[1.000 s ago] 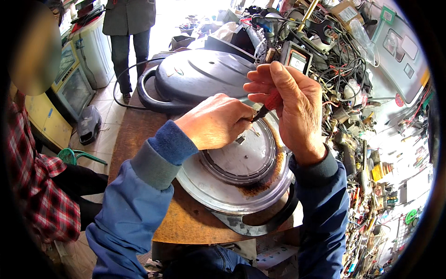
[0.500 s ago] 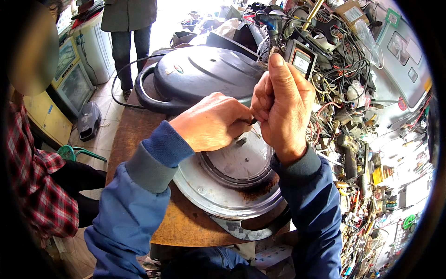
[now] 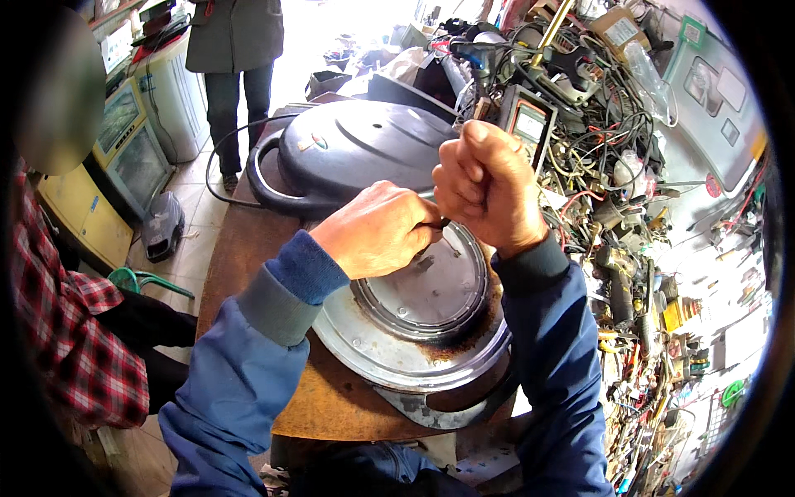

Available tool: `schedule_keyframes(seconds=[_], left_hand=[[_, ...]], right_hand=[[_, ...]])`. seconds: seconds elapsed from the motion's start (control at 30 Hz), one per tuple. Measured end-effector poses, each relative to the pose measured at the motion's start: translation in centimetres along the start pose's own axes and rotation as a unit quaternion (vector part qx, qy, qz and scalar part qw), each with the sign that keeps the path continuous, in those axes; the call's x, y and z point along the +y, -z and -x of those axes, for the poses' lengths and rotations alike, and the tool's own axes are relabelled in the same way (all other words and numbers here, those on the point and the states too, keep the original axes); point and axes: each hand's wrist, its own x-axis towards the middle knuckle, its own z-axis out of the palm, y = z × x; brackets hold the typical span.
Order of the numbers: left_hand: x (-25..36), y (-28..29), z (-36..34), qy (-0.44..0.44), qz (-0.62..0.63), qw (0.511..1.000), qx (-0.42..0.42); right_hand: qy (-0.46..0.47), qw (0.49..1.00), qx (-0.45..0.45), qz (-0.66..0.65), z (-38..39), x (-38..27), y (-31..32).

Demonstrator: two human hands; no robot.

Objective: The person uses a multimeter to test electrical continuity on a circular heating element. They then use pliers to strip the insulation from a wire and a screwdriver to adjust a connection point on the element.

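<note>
My left hand is closed in a pinch above the round grey metal base of what looks like an electric griddle. Close beside it, my right hand is curled up with the thumb uppermost. A small dark bit shows between the hands, too small to name; the fingers hide most of it. Brown, burnt-looking stains mark the base around its raised central disc, and a dark loop handle juts from its near side. Behind my hands lies the black oval lid, with its own loop handle at left.
Both parts rest on a worn wooden table. Tangled cables, tools and parts crowd the right side, with a meter-like boxed device near my right hand. A person in a checked shirt is at left; another person stands beyond the table.
My right hand has come slightly left and down, its fingers curling tighter. My left hand stays pinched and sits a little lower in view. The view has shifted slightly.
</note>
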Motion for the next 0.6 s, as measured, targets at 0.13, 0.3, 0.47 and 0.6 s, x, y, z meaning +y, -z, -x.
schedule_keyframes(seconds=[0.13, 0.3, 0.47, 0.6], left_hand=[[0.2, 0.0, 0.0, -0.045, -0.025, 0.999, 0.009], [0.3, 0.3, 0.5, -0.022, -0.013, 1.000, 0.002], [0.2, -0.3, 0.6, -0.030, -0.005, 0.999, 0.022], [0.7, -0.8, 0.4, -0.027, -0.041, 0.999, 0.022]], right_hand=[[0.063, 0.944, 0.174, 0.273, 1.6, -0.4, -2.1], [0.051, 0.963, 0.244, 0.102, 1.3, 0.6, -5.1], [-0.005, 0.997, 0.081, 0.003, 1.1, -0.1, -1.8], [-0.069, 0.992, -0.067, -0.083, 1.1, -1.1, 1.7]])
